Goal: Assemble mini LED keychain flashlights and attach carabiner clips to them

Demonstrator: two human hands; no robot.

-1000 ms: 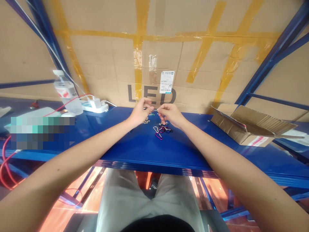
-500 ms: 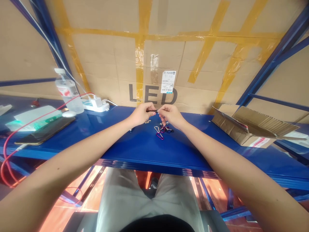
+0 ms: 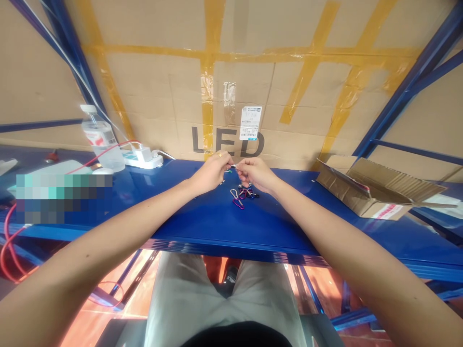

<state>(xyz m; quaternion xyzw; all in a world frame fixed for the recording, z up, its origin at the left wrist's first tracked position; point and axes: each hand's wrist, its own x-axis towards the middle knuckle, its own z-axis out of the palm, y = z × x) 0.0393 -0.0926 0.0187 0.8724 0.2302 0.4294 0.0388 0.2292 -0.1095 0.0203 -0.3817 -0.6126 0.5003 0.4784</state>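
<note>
Above the blue table, my left hand (image 3: pixel 216 171) and my right hand (image 3: pixel 256 173) meet almost fingertip to fingertip, both closed in a pinch. A tiny pale piece (image 3: pixel 233 166) shows between them, too small to name. Just under the left fingertips a bit of something green (image 3: pixel 228 171) is visible. Close below my right hand lies a small heap of coloured carabiners (image 3: pixel 247 193), partly covered by its fingers. A silver carabiner (image 3: pixel 234 193) and a red-purple carabiner (image 3: pixel 238 204) lie at the near side of that heap.
An open cardboard box (image 3: pixel 361 193) stands at the right on the blue table (image 3: pixel 231 226). To the left are a water bottle (image 3: pixel 103 140), a white power strip (image 3: pixel 142 158) and a red cable (image 3: pixel 9 231). A large taped carton (image 3: pixel 162 96) walls off the back.
My left hand has turned, its fingers now pointing more downward. The dark slim piece between my hands no longer shows, and the small gold-coloured pieces beside my left hand are now mostly hidden.
</note>
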